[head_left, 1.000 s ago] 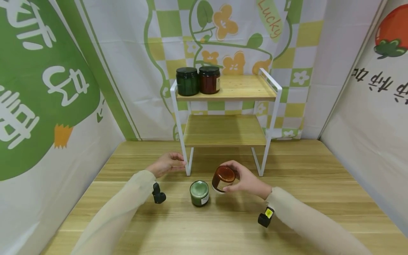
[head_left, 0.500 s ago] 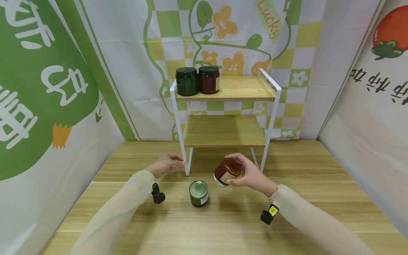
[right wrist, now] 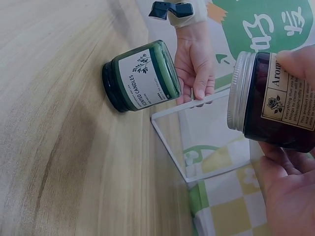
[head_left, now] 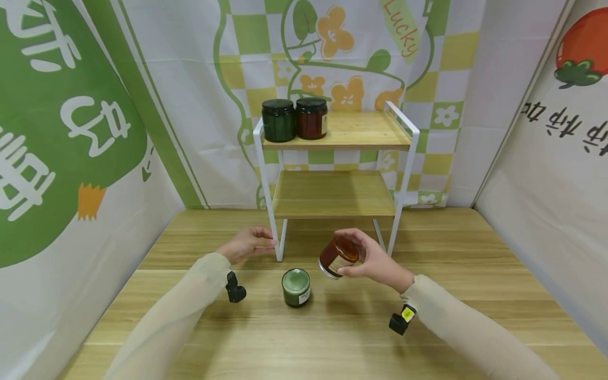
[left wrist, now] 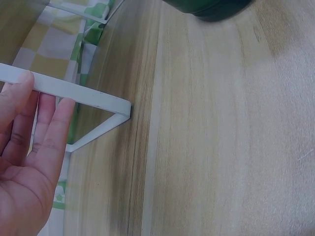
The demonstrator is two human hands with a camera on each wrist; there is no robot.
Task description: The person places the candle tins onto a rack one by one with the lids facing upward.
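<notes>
My right hand (head_left: 375,261) grips a dark red candle jar (head_left: 338,256) above the table, its thumb on one side and fingers on the other. The jar tilts with its silver lid (right wrist: 240,91) lowermost, and a cream label (right wrist: 288,96) shows in the right wrist view. With thumb and fingers, my left hand (head_left: 248,245) pinches the white front left leg (left wrist: 83,93) of a small two-tier shelf (head_left: 334,195). Between the hands, a green candle jar (head_left: 296,287) stands upside down on the table, black lid beneath, its label reading "SCENTED CANDLES" (right wrist: 145,78).
On the shelf's top board (head_left: 366,129), a green jar (head_left: 279,121) and a dark red jar (head_left: 311,119) with black lids stand side by side at the left. A lower board (head_left: 334,192) lies beneath. Printed cloth (head_left: 190,105) surrounds the wooden table (head_left: 451,253).
My right hand has raised the dark red candle jar slightly, moved it right and tilted it. Over the last half second it is nearly still. My left hand stays at the shelf leg.
</notes>
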